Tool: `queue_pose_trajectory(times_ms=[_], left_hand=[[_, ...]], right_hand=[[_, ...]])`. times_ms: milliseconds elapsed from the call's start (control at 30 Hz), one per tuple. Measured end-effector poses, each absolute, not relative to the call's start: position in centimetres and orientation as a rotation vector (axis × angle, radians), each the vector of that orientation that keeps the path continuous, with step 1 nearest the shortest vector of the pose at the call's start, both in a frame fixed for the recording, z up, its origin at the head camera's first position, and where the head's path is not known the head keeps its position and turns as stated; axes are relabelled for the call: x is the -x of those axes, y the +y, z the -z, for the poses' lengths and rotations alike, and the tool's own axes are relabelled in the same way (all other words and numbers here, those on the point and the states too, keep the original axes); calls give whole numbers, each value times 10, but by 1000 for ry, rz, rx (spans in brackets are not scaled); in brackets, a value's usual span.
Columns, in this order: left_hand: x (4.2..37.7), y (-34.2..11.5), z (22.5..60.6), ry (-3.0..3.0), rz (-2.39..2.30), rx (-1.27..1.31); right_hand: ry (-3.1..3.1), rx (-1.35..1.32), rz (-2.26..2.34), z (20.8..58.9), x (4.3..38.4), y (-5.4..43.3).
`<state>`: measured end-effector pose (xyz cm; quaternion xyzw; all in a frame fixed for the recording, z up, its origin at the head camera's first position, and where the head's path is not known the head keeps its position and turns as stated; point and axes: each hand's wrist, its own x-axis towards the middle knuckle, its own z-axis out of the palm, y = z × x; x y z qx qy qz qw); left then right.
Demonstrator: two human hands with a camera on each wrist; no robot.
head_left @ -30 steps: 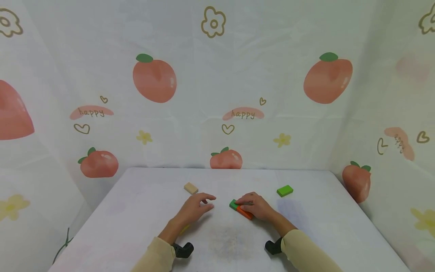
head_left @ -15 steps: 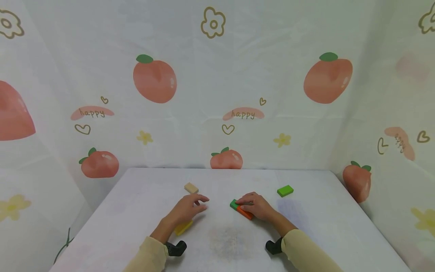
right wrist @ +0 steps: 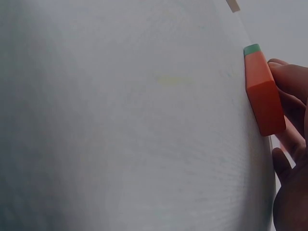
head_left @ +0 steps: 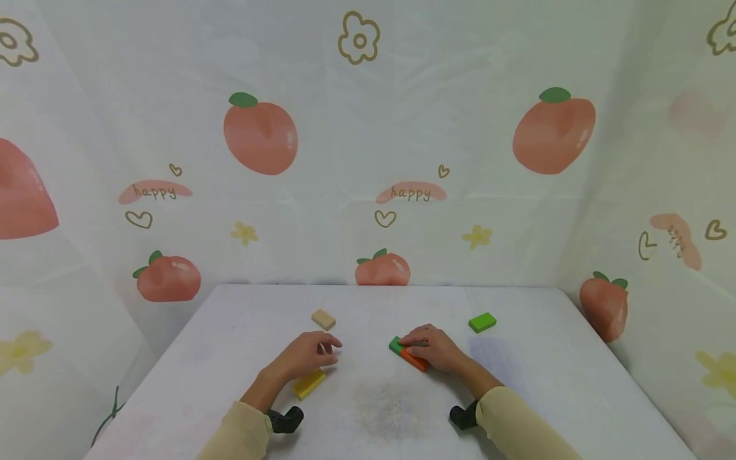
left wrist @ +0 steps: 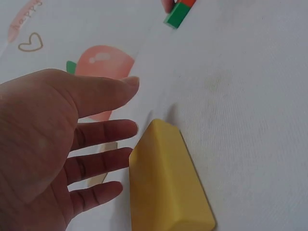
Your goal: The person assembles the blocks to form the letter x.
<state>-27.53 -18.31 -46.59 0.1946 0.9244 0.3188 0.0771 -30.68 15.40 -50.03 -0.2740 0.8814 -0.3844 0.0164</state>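
My right hand (head_left: 439, 351) rests on a green block (head_left: 395, 345) and an orange block (head_left: 415, 360) that lie end to end on the table. Its index finger reaches over the green one and the thumb touches close to the seam. In the right wrist view, fingers lie along the side of the orange block (right wrist: 263, 94). My left hand (head_left: 305, 355) is over the left of the table, fingers spread and holding nothing. Beside it lies a yellow block (head_left: 309, 384), large in the left wrist view, where fingertips overlap the edge of the yellow block (left wrist: 166, 178).
A beige wooden block (head_left: 324, 319) lies beyond my left hand. A light green block (head_left: 482, 322) is at the back right of the white table (head_left: 368, 297). A printed white cloth (head_left: 328, 128) hangs behind and at both sides.
My left hand has moved left and toward me, away from the green and orange blocks, uncovering the yellow block. My right hand and the blocks under it have stayed put.
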Motion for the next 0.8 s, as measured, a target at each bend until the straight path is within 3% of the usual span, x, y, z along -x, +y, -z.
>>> queue_pose_trajectory(times_ms=[800], left_hand=[[260, -198, 464, 2840, -727, -600]], right_hand=[[2726, 819, 1207, 499, 304, 154]])
